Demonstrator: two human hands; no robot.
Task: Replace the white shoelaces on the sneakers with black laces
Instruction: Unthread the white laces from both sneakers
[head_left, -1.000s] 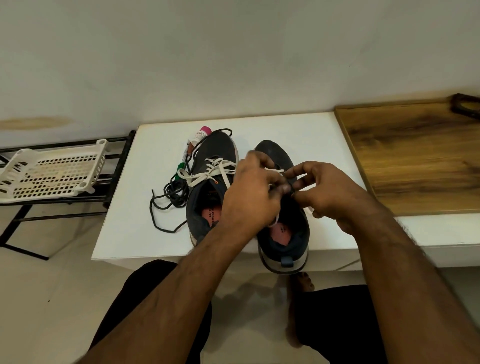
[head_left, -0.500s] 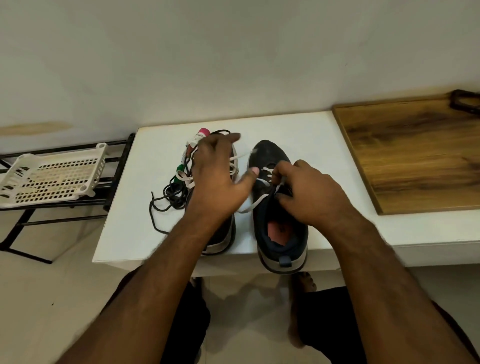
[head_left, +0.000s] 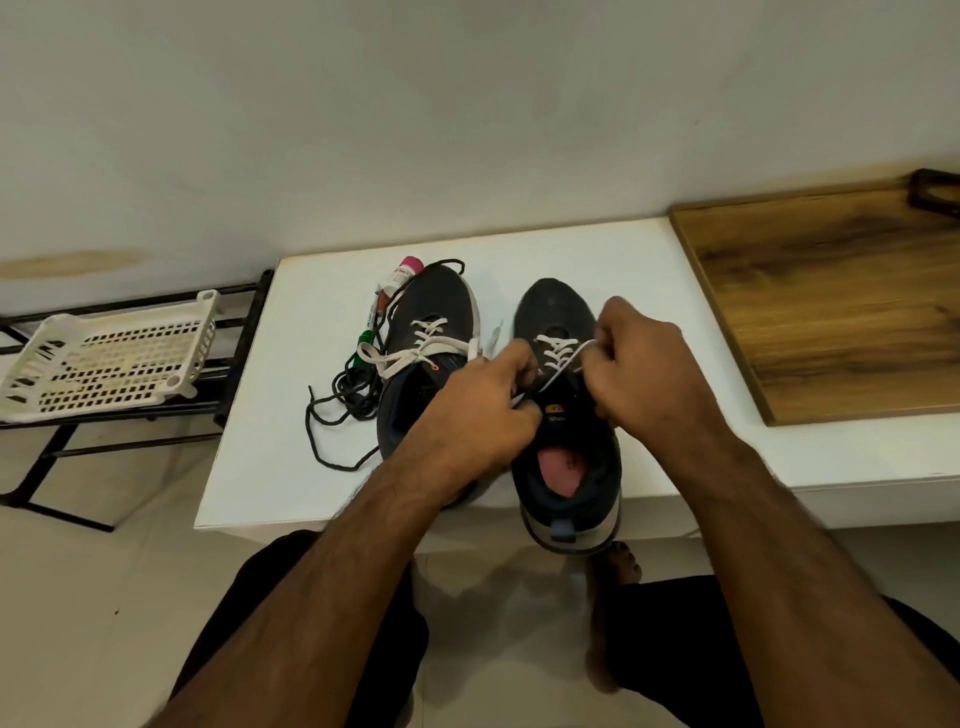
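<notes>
Two dark sneakers stand side by side on one white table (head_left: 270, 415) — the left sneaker (head_left: 431, 312) and the right sneaker (head_left: 558, 306). Each carries one white lace: the left sneaker's white lace (head_left: 415, 351) and the right sneaker's white lace (head_left: 558, 353), two in all. One tangle of black laces (head_left: 353, 395) lies beside the left sneaker; how many separate laces are in it cannot be told. At least two marker pens (head_left: 382, 306) lie by it, one with a pink cap. Two hands are in view — the left hand (head_left: 483, 405) and the right hand (head_left: 644, 364). One wooden board (head_left: 831, 312) and one white plastic basket (head_left: 104, 358) on one black rack (head_left: 239, 332) complete the count.
</notes>
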